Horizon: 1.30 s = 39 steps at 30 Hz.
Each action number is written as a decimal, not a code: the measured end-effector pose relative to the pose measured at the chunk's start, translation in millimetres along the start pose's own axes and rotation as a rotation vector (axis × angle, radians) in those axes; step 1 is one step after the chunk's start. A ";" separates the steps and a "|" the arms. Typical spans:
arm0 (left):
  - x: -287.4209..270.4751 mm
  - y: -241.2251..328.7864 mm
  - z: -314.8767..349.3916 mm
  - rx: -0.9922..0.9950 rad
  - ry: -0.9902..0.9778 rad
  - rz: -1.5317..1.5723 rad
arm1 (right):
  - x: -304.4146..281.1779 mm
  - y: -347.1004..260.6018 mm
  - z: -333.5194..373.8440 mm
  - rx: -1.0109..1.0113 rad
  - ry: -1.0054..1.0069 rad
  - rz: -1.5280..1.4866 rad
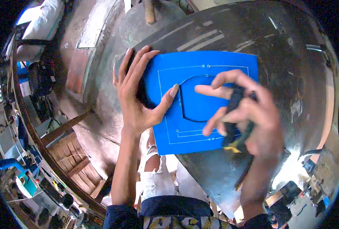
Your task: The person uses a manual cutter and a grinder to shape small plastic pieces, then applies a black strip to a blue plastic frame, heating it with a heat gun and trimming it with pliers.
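A bright blue rectangular board lies before me, marked with thin white lines and small holes. A dark, curved slot or line outlines a rounded shape in its middle. My left hand rests at the board's left edge, fingers spread, with the thumb lying on the blue surface beside that dark line. Above the board's right half, my right hand is curled around a dark bundle with a yellow bit at its lower end. Motion blurs this hand, so the bundle's kind is unclear. Its fingers hide part of the outlined shape.
The board lies on a dark, worn tabletop with pale scuffs. A ridged hose comes down at the top. To the left stand a wooden slatted pallet and a cluttered shelf. Bright light falls at the lower right.
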<state>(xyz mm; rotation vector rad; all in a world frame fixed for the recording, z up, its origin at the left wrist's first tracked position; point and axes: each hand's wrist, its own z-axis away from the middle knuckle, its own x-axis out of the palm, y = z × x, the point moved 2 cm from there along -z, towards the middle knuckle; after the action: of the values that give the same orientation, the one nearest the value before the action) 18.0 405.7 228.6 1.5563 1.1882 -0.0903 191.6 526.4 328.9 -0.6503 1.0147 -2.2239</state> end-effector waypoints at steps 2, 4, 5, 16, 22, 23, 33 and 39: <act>5.3 -1.2 1.4 -0.002 -0.007 0.017 | 4.1 17.1 -5.3 -0.041 0.029 0.021; 7.8 -0.5 1.2 0.000 -0.021 0.066 | 8.4 29.3 -10.3 -0.125 0.029 -0.070; 3.3 2.8 0.8 0.009 -0.028 0.061 | 12.8 31.1 -12.7 -0.152 0.018 -0.082; -25.7 74.6 134.1 -0.451 0.040 -0.291 | -51.5 67.9 134.9 -0.024 0.605 0.584; -24.6 105.8 177.0 -0.719 -0.033 0.055 | -73.5 82.5 111.2 -0.026 0.573 0.296; -24.6 108.9 180.3 -0.673 -0.158 0.069 | -80.6 75.5 102.6 -0.107 0.603 0.329; -24.6 68.8 87.0 0.005 -0.213 0.042 | -77.9 44.8 102.5 -0.711 0.605 -0.480; -6.0 51.5 21.8 0.105 -0.385 0.005 | -58.3 85.7 74.3 -0.889 0.261 -0.828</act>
<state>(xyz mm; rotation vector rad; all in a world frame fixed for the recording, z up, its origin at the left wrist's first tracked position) 62.5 391.6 259.9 1.5463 0.8855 -0.4356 307.2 485.1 294.3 -1.3729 2.2284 -2.4773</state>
